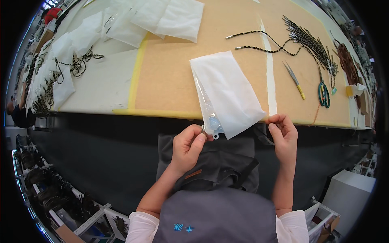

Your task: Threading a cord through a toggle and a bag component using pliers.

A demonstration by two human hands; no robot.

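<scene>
The table (170, 93) fills the far side, tan over its middle and right, pale on its left, with yellow tape along the seams. A row of white bags (65, 46) strung with patterned cords lies at its far left, and more translucent bags (178, 18) overlap at the far middle. The white pouch (231, 85) slants across the table's near edge, its near end hanging over; a clear strip runs down its left side, with something pale blue showing inside near the bottom. To its right, a bundle of black patterned cords (310, 42) spreads out, two metal-tipped ends trailing left. Brown cords (347, 60) lie farther right. The left hand (188, 148) has its grip closed on the pouch's near left corner. The right hand (286, 137) is at the near right corner, thumb and forefinger close together; whether its grip holds the pouch, I cannot tell. Green-handled scissors (323, 93) lie right of a slimmer pointed tool (294, 81) with a yellow end.
</scene>
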